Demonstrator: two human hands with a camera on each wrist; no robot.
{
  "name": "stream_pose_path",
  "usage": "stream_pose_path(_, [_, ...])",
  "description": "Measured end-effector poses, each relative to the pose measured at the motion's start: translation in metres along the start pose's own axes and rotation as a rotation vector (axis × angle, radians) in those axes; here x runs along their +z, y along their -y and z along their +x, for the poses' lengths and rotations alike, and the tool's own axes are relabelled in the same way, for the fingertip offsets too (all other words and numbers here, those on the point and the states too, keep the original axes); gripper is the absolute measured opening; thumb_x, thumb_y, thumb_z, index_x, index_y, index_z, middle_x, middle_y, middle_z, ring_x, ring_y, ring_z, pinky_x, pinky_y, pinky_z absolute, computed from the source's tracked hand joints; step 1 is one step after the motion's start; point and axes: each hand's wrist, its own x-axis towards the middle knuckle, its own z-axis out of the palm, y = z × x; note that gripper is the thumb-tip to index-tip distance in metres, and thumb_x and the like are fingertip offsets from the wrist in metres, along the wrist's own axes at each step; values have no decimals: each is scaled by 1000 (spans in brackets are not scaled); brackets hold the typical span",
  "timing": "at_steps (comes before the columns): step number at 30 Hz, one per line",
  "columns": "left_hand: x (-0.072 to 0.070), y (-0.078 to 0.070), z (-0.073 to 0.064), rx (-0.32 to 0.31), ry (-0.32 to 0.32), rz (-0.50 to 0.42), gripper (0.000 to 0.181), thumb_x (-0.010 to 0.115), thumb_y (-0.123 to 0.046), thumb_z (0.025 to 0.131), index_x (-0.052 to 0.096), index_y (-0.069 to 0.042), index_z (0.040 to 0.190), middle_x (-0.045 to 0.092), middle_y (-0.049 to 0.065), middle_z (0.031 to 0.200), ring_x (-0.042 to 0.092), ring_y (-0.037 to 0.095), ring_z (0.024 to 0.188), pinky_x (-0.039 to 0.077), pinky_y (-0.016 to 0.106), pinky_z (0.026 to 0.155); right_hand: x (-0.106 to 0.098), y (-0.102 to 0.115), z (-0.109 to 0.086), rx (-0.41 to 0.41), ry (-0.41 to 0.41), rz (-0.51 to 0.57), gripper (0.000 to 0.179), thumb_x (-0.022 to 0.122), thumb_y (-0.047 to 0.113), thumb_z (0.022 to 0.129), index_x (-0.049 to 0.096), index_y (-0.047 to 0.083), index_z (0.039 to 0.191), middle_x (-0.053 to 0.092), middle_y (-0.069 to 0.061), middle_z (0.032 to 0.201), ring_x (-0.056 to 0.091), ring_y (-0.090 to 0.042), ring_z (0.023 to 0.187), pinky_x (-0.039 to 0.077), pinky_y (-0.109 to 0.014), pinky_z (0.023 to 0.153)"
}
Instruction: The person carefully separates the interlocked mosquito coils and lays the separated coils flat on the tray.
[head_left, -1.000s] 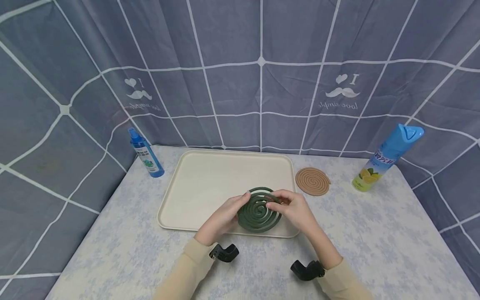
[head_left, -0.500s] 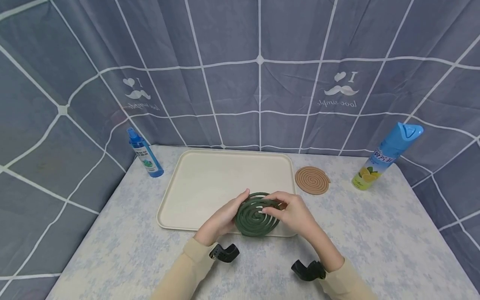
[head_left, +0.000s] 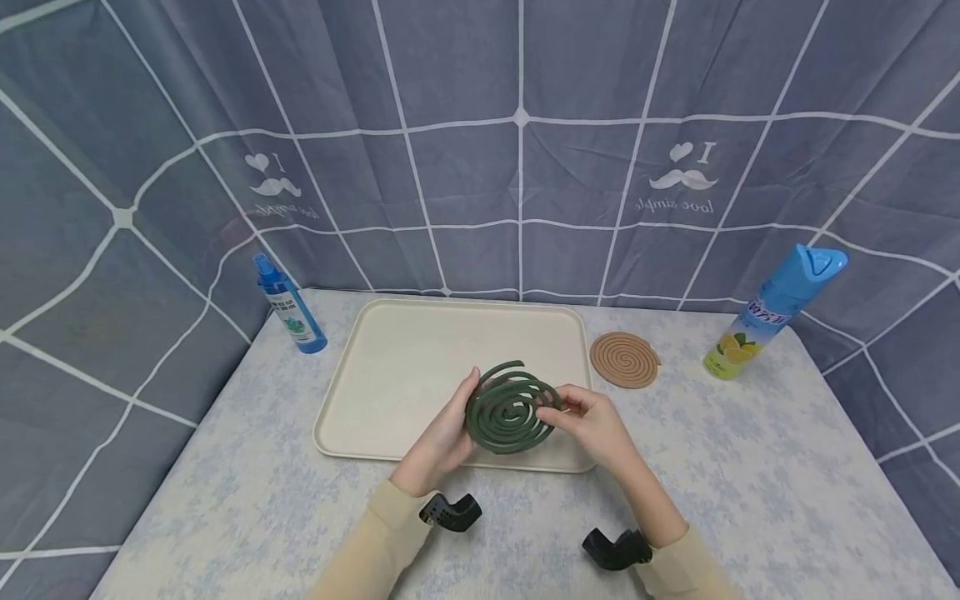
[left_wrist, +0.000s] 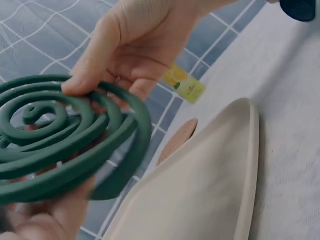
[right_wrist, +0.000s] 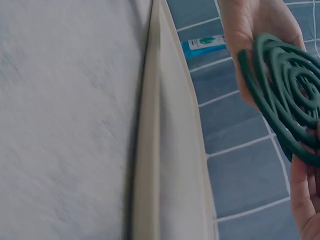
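Green coil: here it is, the spiral (head_left: 501, 423), up in both hands above the front right part of the tray, its rings crossing over one another and a loose end poking out at the top.
Left hand: this one (head_left: 444, 435) grips the coil's left side, thumb by the rim, fingers underneath.
Right hand: and this one (head_left: 597, 423) pinches the other side, thumb pressed on top of the rings.
Tray: the cream tray (head_left: 397, 358) lies flat on the mottled pale table (head_left: 765, 467), right beneath the action.
Brown coil: a neat tan spiral (head_left: 626, 360), flat on the table just beside the tray's right edge.
Flanks: a blue spray bottle (head_left: 292, 306) stands on the left, near the tray; over on the far right, a blue-and-yellow can (head_left: 772, 312) stands upright.
Backdrop: a grey-blue curtain (head_left: 465, 179), white grid lines running all across it.
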Motion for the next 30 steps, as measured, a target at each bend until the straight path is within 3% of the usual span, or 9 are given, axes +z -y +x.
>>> stream_pose_path(5, [-4, -1, 0, -33, 33, 148, 57, 21, -57, 104, 60, -17, 116, 68, -13, 99, 67, -1, 95, 54, 19, 88, -5, 5, 0, -149, 54, -158, 13, 79, 16, 83, 76, 10, 94, 72, -2, 90, 63, -8, 75, 53, -22, 67])
stream_pose_path(9, [-4, 0, 0, -62, 48, 246, 64, 23, -56, 105, 61, -7, 122, 67, -11, 98, 66, 1, 94, 55, 21, 85, -6, 10, 1, -268, 68, -282, 13, 79, 13, 82, 77, 12, 94, 72, 2, 88, 61, -2, 78, 55, -23, 70])
stream_pose_path(12, [-1, 0, 0, -56, 32, 237, 59, 21, -51, 106, 58, -7, 118, 61, -8, 100, 62, 1, 94, 52, 20, 86, -6, 12, 2, -234, 57, -290, 12, 79, 15, 83, 76, 12, 94, 73, 2, 87, 62, -3, 76, 55, -23, 68])
stream_pose_path(18, [0, 3, 1, -22, 26, 121, 44, 19, -47, 107, 54, -20, 107, 59, -9, 95, 61, -2, 90, 53, 17, 86, -6, 10, 3, -98, 22, -226, 12, 79, 22, 84, 75, 12, 89, 71, 0, 75, 60, -12, 65, 47, -21, 56])
stream_pose_path(30, [0, 6, 3, -12, 22, 50, 42, 20, -49, 107, 49, -18, 104, 59, -10, 95, 64, -4, 88, 54, 14, 85, -3, 7, 6, -66, -51, -162, 15, 79, 22, 83, 78, 9, 91, 71, -3, 72, 61, -7, 65, 47, -22, 57])
